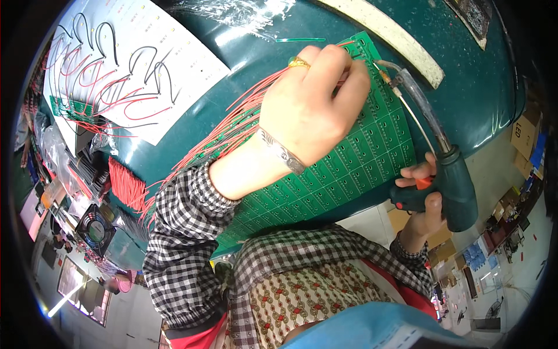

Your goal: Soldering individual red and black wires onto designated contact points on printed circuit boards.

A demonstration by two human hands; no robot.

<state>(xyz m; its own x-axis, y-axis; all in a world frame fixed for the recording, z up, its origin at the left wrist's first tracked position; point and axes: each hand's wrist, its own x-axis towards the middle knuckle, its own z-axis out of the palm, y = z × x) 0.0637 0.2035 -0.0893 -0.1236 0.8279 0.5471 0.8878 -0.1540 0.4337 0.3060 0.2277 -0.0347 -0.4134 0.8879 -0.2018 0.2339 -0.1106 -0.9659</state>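
Note:
A large green circuit board panel (343,177), divided into many small repeated sections, lies on the dark green table. My left hand (311,102) is over its far part with the fingers pinched. Red wires (241,119) run under that hand, and the tip of one shows past the fingers at the panel's far edge; the fingertips themselves are partly hidden. In my right hand (427,198) is a dark green soldering gun (456,186) with a red trigger. Its metal tube reaches toward the panel, and the tip is close to the board's far right edge, near my left fingers.
White sheets (192,64) with red and black wires lie far left. A bundle of short red wires (127,183) and a small black fan (96,231) are at the left edge. Beyond the panel are a curved pale strip (395,38) and clear plastic film (250,14). Cardboard boxes (526,136) stand right.

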